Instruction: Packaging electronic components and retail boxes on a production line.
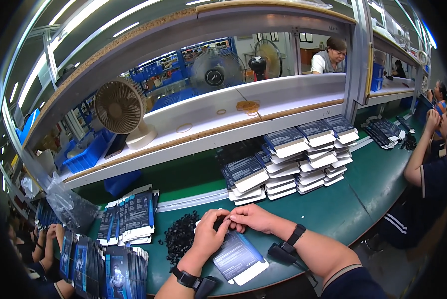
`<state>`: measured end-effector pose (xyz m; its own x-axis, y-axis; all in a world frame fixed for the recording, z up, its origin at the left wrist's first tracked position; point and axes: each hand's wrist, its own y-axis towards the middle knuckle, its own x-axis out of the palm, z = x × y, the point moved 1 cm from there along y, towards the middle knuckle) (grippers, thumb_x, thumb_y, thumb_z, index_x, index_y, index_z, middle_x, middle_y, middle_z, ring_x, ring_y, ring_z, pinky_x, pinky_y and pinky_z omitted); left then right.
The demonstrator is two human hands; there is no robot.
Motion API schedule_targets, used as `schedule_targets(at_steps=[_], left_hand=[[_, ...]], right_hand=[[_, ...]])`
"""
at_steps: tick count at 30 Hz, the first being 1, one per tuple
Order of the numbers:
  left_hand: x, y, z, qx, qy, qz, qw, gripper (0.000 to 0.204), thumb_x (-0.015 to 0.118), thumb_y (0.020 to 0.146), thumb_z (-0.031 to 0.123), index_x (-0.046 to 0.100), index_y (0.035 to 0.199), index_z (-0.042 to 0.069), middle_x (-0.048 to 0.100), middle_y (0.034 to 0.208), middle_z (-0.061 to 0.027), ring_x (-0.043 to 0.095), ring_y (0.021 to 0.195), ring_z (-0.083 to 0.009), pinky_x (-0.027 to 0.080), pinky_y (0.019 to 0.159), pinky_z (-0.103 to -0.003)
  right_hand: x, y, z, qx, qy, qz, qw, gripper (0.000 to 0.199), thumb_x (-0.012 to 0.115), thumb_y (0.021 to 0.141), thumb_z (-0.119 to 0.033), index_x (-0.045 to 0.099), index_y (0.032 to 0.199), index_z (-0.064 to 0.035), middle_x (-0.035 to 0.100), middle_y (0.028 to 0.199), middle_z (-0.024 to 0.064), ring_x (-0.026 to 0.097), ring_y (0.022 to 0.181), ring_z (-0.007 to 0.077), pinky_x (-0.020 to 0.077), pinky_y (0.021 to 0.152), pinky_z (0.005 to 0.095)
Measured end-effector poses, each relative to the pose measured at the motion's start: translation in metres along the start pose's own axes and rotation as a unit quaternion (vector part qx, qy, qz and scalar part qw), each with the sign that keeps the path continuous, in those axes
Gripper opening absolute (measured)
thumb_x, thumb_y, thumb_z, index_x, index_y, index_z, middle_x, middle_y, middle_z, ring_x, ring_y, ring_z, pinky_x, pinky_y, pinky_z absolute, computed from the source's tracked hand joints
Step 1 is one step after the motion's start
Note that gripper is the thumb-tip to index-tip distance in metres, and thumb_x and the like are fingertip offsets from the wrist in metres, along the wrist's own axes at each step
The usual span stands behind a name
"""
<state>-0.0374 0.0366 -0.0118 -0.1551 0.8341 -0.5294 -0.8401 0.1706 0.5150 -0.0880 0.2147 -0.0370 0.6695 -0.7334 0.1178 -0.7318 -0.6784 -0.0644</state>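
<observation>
My left hand (pixel 211 233) and my right hand (pixel 256 218) meet over the green table, thumbs and fingertips pinched together. Whatever lies between the fingertips is too small and covered to make out. Just beneath them a flat dark blue and white carton (pixel 234 259) rests on the tabletop, its white flap toward me. Part of its far end is hidden by my hands. Left of my left hand is a loose heap of small black parts (pixel 179 238). Both my wrists carry black straps with small black devices.
Flat cartons are stacked behind my hands (pixel 303 159) and at the left (pixel 128 217), with bundled cartons (pixel 118 274) nearer. A shelf (pixel 203 124) above holds a small fan (pixel 121 107), rubber bands (pixel 248 105) and a blue bin (pixel 86 157). Co-workers sit on both sides and beyond.
</observation>
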Motion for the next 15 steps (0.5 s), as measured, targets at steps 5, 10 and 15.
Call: schedule_targets(at_steps=[5, 10, 15], left_hand=[[-0.021, 0.007, -0.005, -0.003, 0.050, 0.037, 0.998, 0.027, 0.066, 0.082, 0.004, 0.063, 0.109, 0.005, 0.065, 0.098, -0.0133, 0.063, 0.094, -0.0311, 0.049, 0.084, -0.038], [-0.046, 0.005, -0.033, -0.058, 0.246, 0.076, 0.965, 0.031, 0.064, 0.083, 0.006, 0.062, 0.114, 0.008, 0.061, 0.108, -0.0138, 0.057, 0.104, -0.0345, 0.045, 0.089, -0.044], [-0.047, -0.005, -0.056, -0.137, 0.351, 0.005, 0.926, 0.025, 0.063, 0.086, 0.012, 0.067, 0.111, 0.009, 0.060, 0.109, -0.0119, 0.056, 0.107, -0.0329, 0.045, 0.091, -0.046]], right_hand=[[0.004, 0.000, -0.008, 0.019, -0.026, 0.015, 0.999, 0.023, 0.054, 0.101, -0.022, 0.067, 0.109, -0.0047, 0.064, 0.086, -0.0002, 0.058, 0.072, 0.0056, 0.0506, 0.066, 0.0211], [0.005, 0.000, -0.007, 0.010, -0.048, 0.008, 0.999, 0.023, 0.056, 0.100, -0.020, 0.068, 0.112, -0.0046, 0.065, 0.085, -0.0015, 0.057, 0.072, 0.0041, 0.0507, 0.065, 0.0203], [0.007, -0.003, -0.010, 0.016, -0.058, 0.003, 0.998, 0.023, 0.057, 0.100, -0.020, 0.067, 0.113, -0.0036, 0.065, 0.086, -0.0012, 0.057, 0.072, 0.0043, 0.0511, 0.066, 0.0205]])
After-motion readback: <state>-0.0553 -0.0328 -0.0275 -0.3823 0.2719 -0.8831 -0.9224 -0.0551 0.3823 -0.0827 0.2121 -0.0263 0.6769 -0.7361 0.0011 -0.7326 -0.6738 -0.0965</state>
